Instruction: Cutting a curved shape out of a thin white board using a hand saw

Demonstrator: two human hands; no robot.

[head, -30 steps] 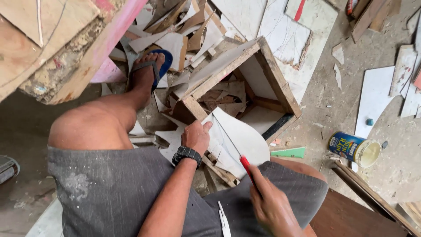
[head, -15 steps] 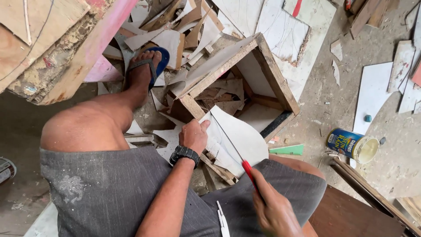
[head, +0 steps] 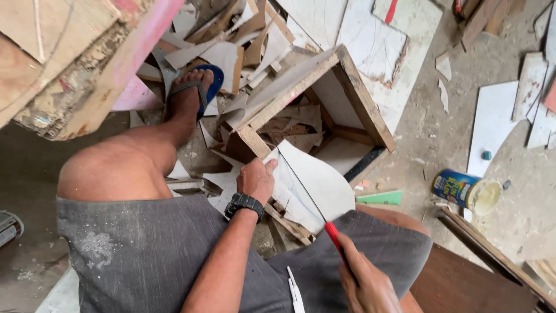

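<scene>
**White laminate sheet under a red-handled saw**

White and thin, the curved sheet [head: 315, 185] lies across the corner of a wooden box frame [head: 353, 95] and over the person's lap. The right hand [head: 368, 284] has its grip closed round the red handle of a narrow saw [head: 313, 203], whose blade runs up and away across the sheet toward the frame's near corner. The left hand [head: 255, 179], a black watch [head: 244, 203] on its wrist, presses flat on the sheet's left edge with fingers bent over it, thumb just beside the blade's far end; its grip holds nothing else.

Against the picture from a second ago, the right hand sits a little lower and further back, so more of the blade shows across the sheet. The left hand has stayed on the same edge. The sheet and frame lie as they did.

Inside the open frame are brown and pale offcuts [head: 295, 124], piled loosely against the near wall, with bare pale board at the far side. To the right on the concrete floor [head: 423, 133] a blue and yellow tin [head: 463, 190] lies on its side, its pale lid end facing right. A small green scrap [head: 381, 198] lies between tin and frame. Beyond the left knee, a foot in a blue sandal [head: 200, 87] rests among more white and brown scraps.
</scene>
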